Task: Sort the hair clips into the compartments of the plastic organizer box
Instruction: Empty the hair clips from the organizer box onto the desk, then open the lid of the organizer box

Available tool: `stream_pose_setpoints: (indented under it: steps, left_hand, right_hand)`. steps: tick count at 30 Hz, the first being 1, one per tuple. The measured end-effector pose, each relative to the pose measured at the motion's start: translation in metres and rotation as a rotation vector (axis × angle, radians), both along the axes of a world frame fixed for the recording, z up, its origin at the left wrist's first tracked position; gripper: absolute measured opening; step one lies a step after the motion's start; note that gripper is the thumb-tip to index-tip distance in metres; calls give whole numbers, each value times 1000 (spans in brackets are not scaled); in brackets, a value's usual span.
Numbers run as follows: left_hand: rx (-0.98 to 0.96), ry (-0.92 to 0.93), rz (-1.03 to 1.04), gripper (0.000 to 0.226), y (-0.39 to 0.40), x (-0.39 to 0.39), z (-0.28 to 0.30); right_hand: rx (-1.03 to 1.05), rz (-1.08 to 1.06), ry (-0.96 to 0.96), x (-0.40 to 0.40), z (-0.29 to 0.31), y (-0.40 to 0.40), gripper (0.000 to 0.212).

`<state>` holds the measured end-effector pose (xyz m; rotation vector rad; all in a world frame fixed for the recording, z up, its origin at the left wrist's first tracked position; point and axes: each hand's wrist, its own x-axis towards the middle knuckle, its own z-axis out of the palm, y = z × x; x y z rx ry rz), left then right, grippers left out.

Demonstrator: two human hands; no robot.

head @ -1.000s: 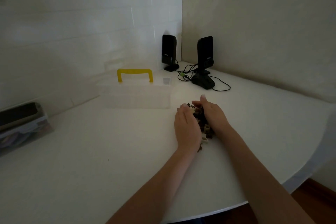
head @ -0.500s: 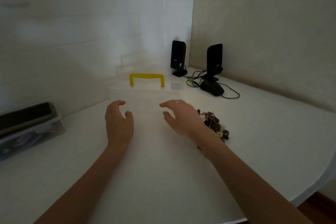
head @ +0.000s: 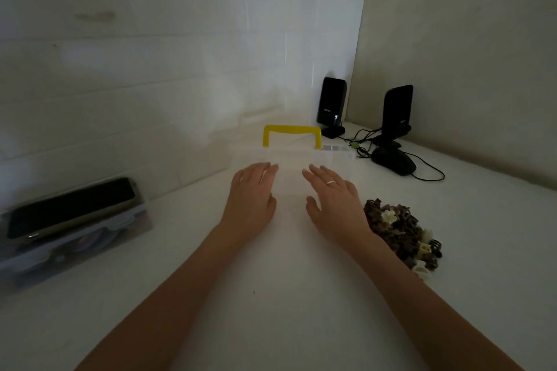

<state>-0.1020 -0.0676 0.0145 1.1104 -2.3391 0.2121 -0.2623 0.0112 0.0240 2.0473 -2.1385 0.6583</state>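
A clear plastic organizer box with a yellow handle stands on the white table near the back wall, its lid down. My left hand and my right hand lie over its near edge with fingers straight and relaxed, holding nothing. A ring shows on my right hand. A heap of small brown, black and cream hair clips sits on the table just right of my right wrist.
Two black speakers, a black mouse and cables sit in the back corner. A dark phone lies on a clear case at the left. The table's curved edge runs at the lower right.
Both hands left the pile of clips and moved left and forward to the organizer box. The view has shifted closer to the box.
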Motion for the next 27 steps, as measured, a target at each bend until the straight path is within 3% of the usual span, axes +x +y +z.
stream_pose_setpoints:
  steps: [5,10,15,23,27]
  left_hand:
    - [-106,-30,68,48,-9,-9,1]
    - [-230,114,22,41,11,3,-5]
    - [-328,274,-24,35,40,29,4]
    - [-58,768,-62,50,65,65,17]
    - [131,914,67,48,67,71,8]
  right_hand:
    - [-45,-45,19,8,3,-10,50]
    - [-118,-18,-53,15,9,-5,27]
    - [-71,39,-181,22,7,14,20]
    - [-102,-23,-260,29,5,57,27]
    - [-119,34,-329,26,5,68,27]
